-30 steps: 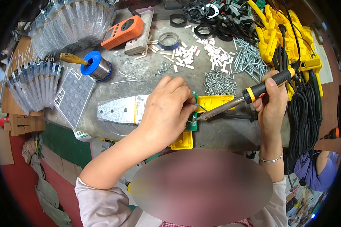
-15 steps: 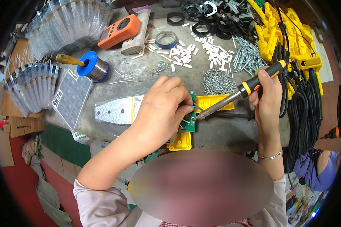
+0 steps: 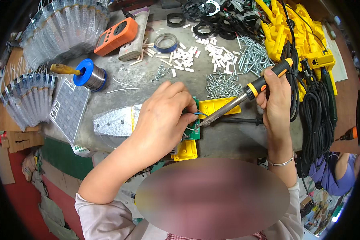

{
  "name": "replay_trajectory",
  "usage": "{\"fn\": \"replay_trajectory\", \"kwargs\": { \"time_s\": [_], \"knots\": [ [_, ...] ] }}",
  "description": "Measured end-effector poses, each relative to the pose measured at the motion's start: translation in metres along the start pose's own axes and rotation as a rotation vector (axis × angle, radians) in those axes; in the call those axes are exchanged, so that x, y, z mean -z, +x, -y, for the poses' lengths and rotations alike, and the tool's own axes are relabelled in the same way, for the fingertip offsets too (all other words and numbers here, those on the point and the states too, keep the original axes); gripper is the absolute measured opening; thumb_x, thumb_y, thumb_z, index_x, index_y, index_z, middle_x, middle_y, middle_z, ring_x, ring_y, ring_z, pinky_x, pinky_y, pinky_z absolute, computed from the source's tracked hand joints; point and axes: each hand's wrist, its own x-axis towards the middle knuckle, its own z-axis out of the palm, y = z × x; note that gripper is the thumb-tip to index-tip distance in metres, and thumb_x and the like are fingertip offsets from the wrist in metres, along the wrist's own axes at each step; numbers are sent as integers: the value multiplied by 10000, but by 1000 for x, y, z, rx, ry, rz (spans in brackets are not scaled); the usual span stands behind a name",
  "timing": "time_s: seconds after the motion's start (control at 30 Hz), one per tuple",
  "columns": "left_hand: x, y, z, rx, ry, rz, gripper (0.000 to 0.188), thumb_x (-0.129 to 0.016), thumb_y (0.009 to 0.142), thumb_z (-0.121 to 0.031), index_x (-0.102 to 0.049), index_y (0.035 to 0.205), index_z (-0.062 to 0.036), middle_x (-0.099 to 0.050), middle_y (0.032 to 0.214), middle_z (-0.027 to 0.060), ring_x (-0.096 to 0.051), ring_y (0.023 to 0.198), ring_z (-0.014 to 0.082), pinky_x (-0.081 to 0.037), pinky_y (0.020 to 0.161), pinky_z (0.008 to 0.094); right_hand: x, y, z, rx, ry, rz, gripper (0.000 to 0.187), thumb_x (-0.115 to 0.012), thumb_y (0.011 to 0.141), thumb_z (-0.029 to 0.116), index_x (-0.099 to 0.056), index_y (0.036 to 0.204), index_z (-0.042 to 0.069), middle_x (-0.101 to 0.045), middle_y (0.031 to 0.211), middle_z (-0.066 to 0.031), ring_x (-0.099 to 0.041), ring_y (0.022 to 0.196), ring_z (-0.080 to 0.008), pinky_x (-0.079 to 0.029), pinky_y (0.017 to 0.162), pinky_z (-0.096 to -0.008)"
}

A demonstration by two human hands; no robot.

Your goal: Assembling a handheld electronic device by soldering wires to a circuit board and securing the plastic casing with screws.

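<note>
My right hand (image 3: pixel 277 90) is closed round the black and yellow handle of a soldering iron (image 3: pixel 224 111), whose tip meets a green circuit board (image 3: pixel 196 133). My left hand (image 3: pixel 164 114) is bent over that board, thumb and fingers pinching a thin blue wire (image 3: pixel 201 114). A short white wire shows beneath the fingers. Under and beside the board lie yellow plastic housing parts, one to its right (image 3: pixel 222 106) and one nearer me (image 3: pixel 186 150). My left hand hides much of the board. A silvery tapered pouch (image 3: pixel 114 121) lies left of this hand.
Back left stand a blue solder spool (image 3: pixel 93 77), an orange meter (image 3: pixel 117 36) and bubble-wrapped pieces (image 3: pixel 64 30). Screws (image 3: pixel 223 86), white blocks (image 3: pixel 224 58) and a tape roll (image 3: pixel 165 42) lie beyond my hands. Black cables (image 3: pixel 320 120) and yellow housings (image 3: pixel 286 30) crowd the right.
The whole scene has shifted slightly left in the picture. Both hands keep their hold, with the iron's tip still at the board.
</note>
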Motion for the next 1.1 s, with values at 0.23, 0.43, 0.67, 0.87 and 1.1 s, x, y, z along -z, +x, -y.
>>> {"fn": "replay_trajectory", "kwargs": {
  "time_s": [0.23, 0.43, 0.67, 0.87, 1.1],
  "knots": [
    [-2, -2, 0, 37, -13, -6, 204, -726, 691, 42, -582, 823, -20, -558, 858, 69, -539, 797, 247, -446, 638, 338, 1, 6, -7, -39, -48, 9, 232, -565, 977, 271, -529, 877, 65, -517, 640, 21, -426, 475, -25, -296, 416, -190],
    [-1, 1, -3, 76, 0, 4, 217, -744, 678, 46, -588, 815, -16, -562, 857, 65, -529, 773, 237, -441, 624, 330, -6, 10, -8, -23, -53, -78, 249, -588, 969, 273, -512, 810, 98, -490, 563, 41, -400, 404, -16, -273, 367, -173],
    [-2, 2, -5, 99, -3, 22, 185, -739, 691, -12, -588, 799, -21, -552, 858, 95, -543, 853, 309, -460, 741, 408, -5, 10, -7, -29, -64, -47, 266, -590, 968, 295, -516, 899, 50, -500, 667, 14, -423, 494, -39, -312, 440, -209],
    [-3, 0, -4, 103, 4, -21, 223, -749, 668, 58, -587, 801, -17, -563, 837, 62, -529, 767, 239, -447, 619, 333, -8, 8, -3, -45, -77, -32, 252, -580, 972, 279, -516, 889, 50, -500, 665, 14, -413, 492, -36, -304, 442, -210],
    [-3, 0, -4, 80, -13, -34, 222, -742, 668, 67, -583, 797, -19, -566, 838, 64, -539, 777, 245, -451, 621, 340, -6, 5, 0, -58, -82, -77, 256, -583, 961, 295, -514, 856, 72, -468, 579, 22, -385, 474, -35, -274, 432, -211]
  ]
}}
